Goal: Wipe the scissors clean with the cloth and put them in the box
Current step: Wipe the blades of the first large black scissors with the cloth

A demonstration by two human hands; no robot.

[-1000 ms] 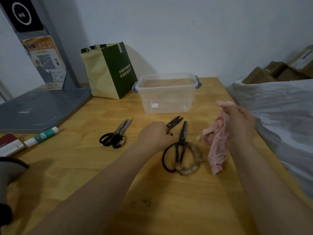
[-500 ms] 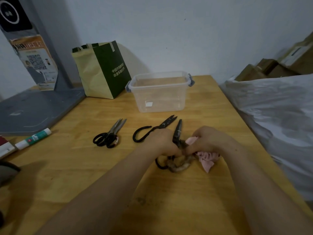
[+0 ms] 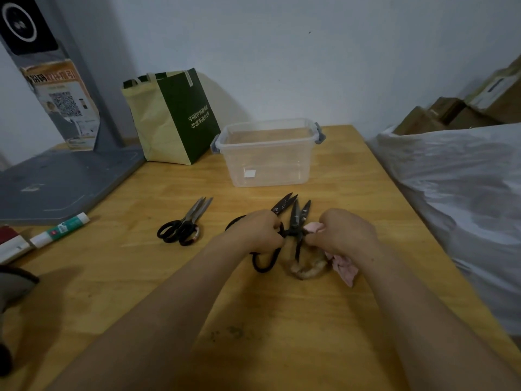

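Wooden worktop (image 3: pixel 282 320) fills most of my feed. A big white sack (image 3: pixel 456 207) lies along its right edge. A grey stand base (image 3: pixel 62 182) sits on the far left.

A green-and-cream bag (image 3: pixel 172 119) stands upright at the far side against the wall. The clear plastic box (image 3: pixel 267 165) sits just right of it, lid off, with nothing I can make out inside. Cardboard boxes (image 3: pixel 451 114) are stacked beyond the sack, far right.

Both forearms reach in from the near edge and meet mid-worktop, near side of the box.

The left grip (image 3: pixel 258 232) is curled round the black handle of the wrapped-handle scissors (image 3: pixel 294 221), close to the pivot. The right grip (image 3: pixel 346 235) has the pink cloth (image 3: pixel 345 268) bunched in it and pinches the scissors at the pivot from the right. A tail of cloth hangs out on its near side.

The blades point far, toward the box, and stand slightly apart. The black loop and the tan-wrapped loop sit low on the near side. I cannot tell whether they touch the wood.

Black iron scissors (image 3: pixel 283 203) lie just behind the left grip, part hidden, with the tips close to the held blades. Silver-bladed scissors (image 3: pixel 183 227) with black handles lie well left of the hands, blades closed.

A glue stick (image 3: pixel 60 230) lies near the left edge, just beside the grey base.
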